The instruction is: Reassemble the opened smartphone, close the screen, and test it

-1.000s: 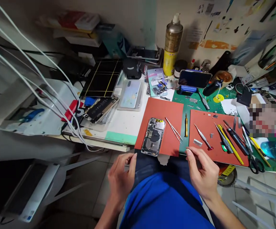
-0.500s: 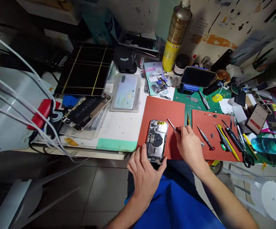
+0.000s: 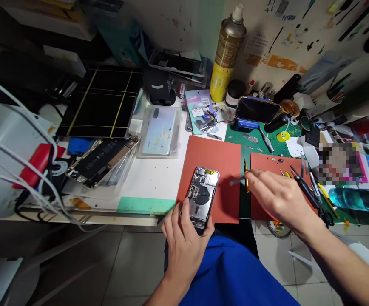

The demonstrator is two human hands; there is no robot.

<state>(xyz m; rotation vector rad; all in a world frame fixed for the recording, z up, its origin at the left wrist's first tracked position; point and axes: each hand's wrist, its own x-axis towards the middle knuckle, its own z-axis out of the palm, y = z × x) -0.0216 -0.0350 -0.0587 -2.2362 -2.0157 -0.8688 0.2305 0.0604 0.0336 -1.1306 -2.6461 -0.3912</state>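
Note:
An opened phone (image 3: 202, 193) lies slightly tilted on the left orange-red mat (image 3: 218, 155), its circuit parts and round dark pad showing. My left hand (image 3: 184, 238) grips its lower end, fingers on the left edge and thumb at the lower right corner. Right of the phone, over the gap between the mats, my right hand (image 3: 272, 193) is closed on a slim metal tool (image 3: 236, 181). The tool is smeared by motion and points left; its kind cannot be made out. A gold screwdriver (image 3: 246, 172) lies just beside the right fingertips, on the green mat (image 3: 243, 142).
Under my right forearm is a second orange-red mat (image 3: 257, 159) with tools. A black-handled tool (image 3: 305, 189) and scissors (image 3: 326, 217) lie rightward. Behind stand a propped phone (image 3: 257, 109) and a spray can (image 3: 227, 55). A pale phone (image 3: 159, 131) and white cables (image 3: 34, 165) are leftward.
My right hand has moved right and turned, with the tool now pointing left; it covers the red-ended screwdriver's earlier spot. My left hand keeps its hold on the phone. The view has shifted.

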